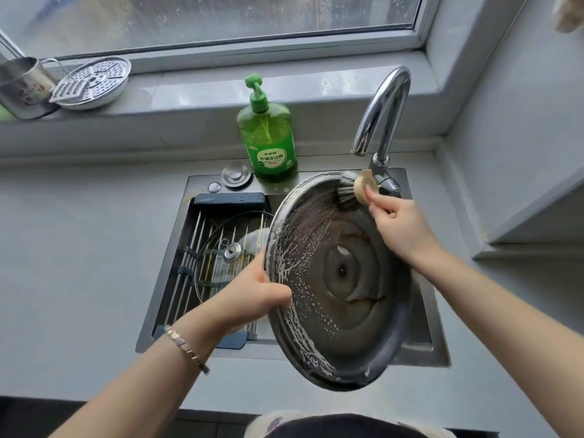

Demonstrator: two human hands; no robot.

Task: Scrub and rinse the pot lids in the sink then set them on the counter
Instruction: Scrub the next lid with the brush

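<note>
L hand (252, 295) grips soapy lid (341, 279); R hand (398, 226) grips brush (354, 192).

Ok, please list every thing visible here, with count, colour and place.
metal lid: 1, grey, foamy, tilted over the sink
brush: 1, pale, dark bristles, on that lid's top rim
glass lid: 1, clear, on the rack
rack: 1, steel, over the sink's left part
soap bottle: 1, green, behind the sink
faucet: 1, chrome, sink's back right
stopper: 1, silver, beside the soap bottle
steamer plate: 1, silver, windowsill
cup: 1, steel, windowsill, far left
bracelet: 1, pinkish, left wrist
left hand: 1, grips the metal lid's rim
right hand: 1, holds the brush
</note>
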